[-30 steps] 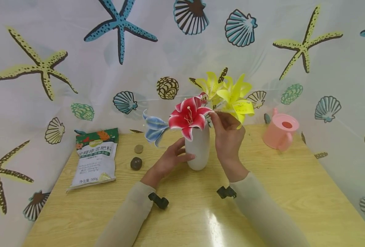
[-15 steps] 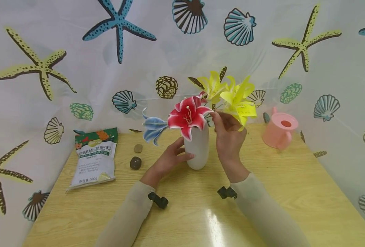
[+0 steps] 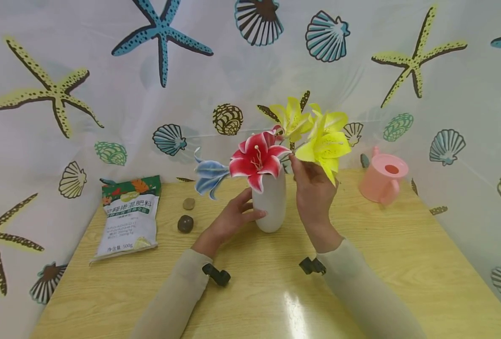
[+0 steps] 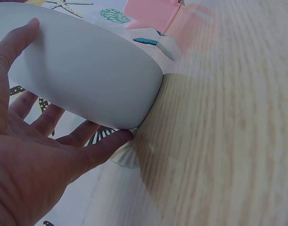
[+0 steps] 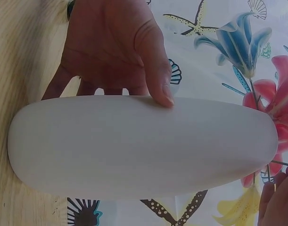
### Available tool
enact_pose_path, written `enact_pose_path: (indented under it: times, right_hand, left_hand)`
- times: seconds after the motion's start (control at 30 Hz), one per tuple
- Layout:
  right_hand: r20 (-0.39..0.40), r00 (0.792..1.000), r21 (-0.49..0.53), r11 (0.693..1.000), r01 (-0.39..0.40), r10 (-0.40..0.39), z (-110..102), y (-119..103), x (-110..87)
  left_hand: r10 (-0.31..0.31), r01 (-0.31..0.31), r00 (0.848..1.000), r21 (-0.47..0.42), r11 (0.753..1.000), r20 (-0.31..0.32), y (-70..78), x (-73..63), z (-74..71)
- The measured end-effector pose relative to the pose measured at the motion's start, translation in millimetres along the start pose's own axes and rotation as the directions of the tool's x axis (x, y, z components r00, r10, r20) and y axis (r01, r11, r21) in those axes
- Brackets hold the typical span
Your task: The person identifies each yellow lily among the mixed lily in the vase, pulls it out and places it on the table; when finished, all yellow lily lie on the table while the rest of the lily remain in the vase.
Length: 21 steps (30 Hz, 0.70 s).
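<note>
A white vase [image 3: 270,207] stands upright on the wooden table with artificial lilies in its mouth. My left hand [image 3: 233,214] holds its lower side, thumb in front and fingers behind; in the left wrist view the fingers reach along the vase [image 4: 87,66] to its base. Beside the mouth, my right hand [image 3: 315,193] pinches the stem [image 5: 284,164] of a yellow lily [image 3: 326,143], whose bloom hangs over the fingers. A red lily [image 3: 258,157] leans over the front rim, a blue lily [image 3: 211,175] juts left, and another yellow lily [image 3: 291,117] rises behind.
A fertilizer bag [image 3: 129,219] lies at the left, with a dark round stone [image 3: 185,224] and a smaller tan stone [image 3: 188,203] between it and the vase. A pink watering can [image 3: 383,178] stands back right. Patterned cloth [image 3: 203,70] hangs behind the table.
The yellow lily in my right hand has turned, its bloom now facing more forward and covering some fingers. My left hand stays on the vase.
</note>
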State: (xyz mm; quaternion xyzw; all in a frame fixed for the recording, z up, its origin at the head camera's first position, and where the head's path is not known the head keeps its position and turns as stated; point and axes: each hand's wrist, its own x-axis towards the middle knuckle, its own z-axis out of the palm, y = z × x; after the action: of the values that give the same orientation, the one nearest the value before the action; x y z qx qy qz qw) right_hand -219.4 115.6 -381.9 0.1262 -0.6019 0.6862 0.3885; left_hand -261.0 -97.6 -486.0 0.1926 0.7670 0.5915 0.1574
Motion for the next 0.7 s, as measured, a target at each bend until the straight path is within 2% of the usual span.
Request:
enact_pose_path:
  times: [0.2, 0.7]
  right_hand:
    - [0.024, 0.999, -0.024, 0.999, 0.028, -0.027, -1.1, 2.1, 0.5]
    - [0.003, 0.996, 0.071, 0.993, 0.09, -0.09, -5.2, -1.7, 5.0]
  left_hand:
    - [0.001, -0.001, 1.0, 0.001, 1.0, 0.0, -0.5, 1.2, -0.7]
    - [0.004, -0.004, 1.0, -0.019, 1.0, 0.01, -0.7, 0.0, -1.3]
